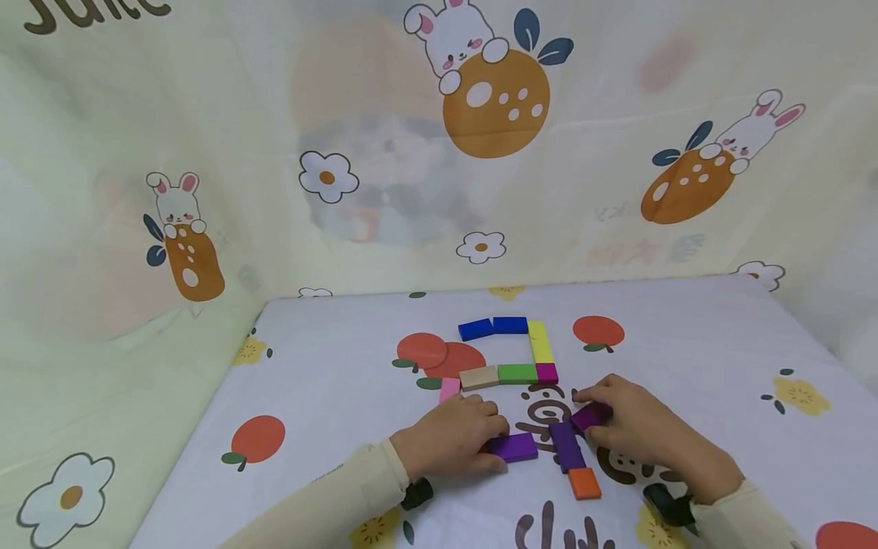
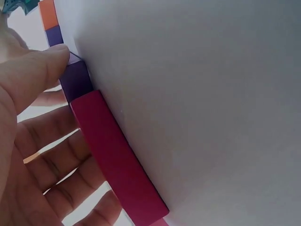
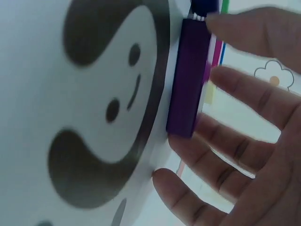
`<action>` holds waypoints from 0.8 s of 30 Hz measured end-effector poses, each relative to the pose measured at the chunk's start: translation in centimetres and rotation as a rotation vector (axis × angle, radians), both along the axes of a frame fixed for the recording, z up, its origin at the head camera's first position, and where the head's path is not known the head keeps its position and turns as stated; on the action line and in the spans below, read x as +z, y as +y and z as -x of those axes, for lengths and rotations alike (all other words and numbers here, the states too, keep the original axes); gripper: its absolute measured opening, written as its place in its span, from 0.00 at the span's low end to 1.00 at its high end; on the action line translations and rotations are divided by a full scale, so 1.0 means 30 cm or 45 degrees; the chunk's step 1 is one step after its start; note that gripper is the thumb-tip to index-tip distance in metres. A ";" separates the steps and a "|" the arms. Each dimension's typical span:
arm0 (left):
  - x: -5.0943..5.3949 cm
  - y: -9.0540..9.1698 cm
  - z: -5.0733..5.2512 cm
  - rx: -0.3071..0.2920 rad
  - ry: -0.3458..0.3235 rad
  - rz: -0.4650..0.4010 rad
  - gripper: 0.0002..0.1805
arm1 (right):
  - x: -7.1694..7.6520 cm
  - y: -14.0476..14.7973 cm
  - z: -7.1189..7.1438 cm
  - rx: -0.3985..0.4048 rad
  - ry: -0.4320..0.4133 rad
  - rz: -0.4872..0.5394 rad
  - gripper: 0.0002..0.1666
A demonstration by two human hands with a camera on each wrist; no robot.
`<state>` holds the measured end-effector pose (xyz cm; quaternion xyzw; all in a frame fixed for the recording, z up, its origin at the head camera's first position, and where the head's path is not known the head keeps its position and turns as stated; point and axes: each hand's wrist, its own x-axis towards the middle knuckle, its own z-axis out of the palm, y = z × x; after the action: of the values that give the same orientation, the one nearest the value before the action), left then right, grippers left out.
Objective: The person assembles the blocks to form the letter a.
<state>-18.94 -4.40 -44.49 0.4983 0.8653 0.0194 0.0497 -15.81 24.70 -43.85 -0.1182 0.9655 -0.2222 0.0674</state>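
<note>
My left hand [image 1: 456,438] pinches a purple block [image 1: 514,447] lying on the tabletop, thumb on the near side. In the left wrist view, a crimson block [image 2: 120,157] meets that purple block's end beside the fingers; the hand hides it in the head view. My right hand [image 1: 638,419] holds a darker purple block [image 1: 593,415] between thumb and fingers, one end at the upper part of an upright-running violet block [image 1: 567,447]. An orange block [image 1: 584,483] touches that violet block's near end. The right-hand block also appears in the right wrist view, alongside the fingers [image 3: 235,150].
Beyond the hands runs a line of blocks: two blue [image 1: 511,325], one yellow [image 1: 540,341], one magenta [image 1: 546,373], one green [image 1: 517,374], one tan [image 1: 479,378] and one pink [image 1: 450,389]. A printed cloth [image 1: 329,381] covers the table, and a patterned curtain [image 1: 384,267] hangs behind.
</note>
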 end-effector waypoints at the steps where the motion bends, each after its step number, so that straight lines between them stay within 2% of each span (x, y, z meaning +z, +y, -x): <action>1: -0.001 -0.001 0.001 0.000 -0.001 -0.004 0.22 | 0.000 -0.003 0.002 -0.009 0.008 -0.008 0.29; 6: -0.003 -0.004 0.005 -0.007 0.018 -0.022 0.23 | -0.001 -0.016 0.011 -0.094 0.040 -0.079 0.33; 9: -0.002 -0.006 0.007 -0.011 0.020 -0.020 0.22 | 0.000 -0.025 0.020 -0.108 0.055 -0.076 0.34; 15: 0.002 -0.003 0.006 -0.004 0.011 -0.011 0.21 | 0.005 -0.043 0.045 -0.075 0.058 -0.016 0.33; 18: 0.003 -0.002 0.005 0.001 0.005 -0.013 0.20 | -0.003 -0.048 0.055 -0.061 0.036 0.054 0.33; 22: 0.005 -0.003 0.005 -0.001 -0.001 -0.019 0.20 | -0.011 -0.052 0.056 -0.038 0.008 0.165 0.31; 24: 0.005 -0.004 0.006 -0.005 0.003 -0.024 0.20 | -0.011 -0.054 0.054 -0.031 0.015 0.176 0.31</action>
<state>-19.12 -4.51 -44.35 0.5004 0.8643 0.0271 0.0441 -17.42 23.09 -44.18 -0.1120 0.9495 -0.2886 0.0508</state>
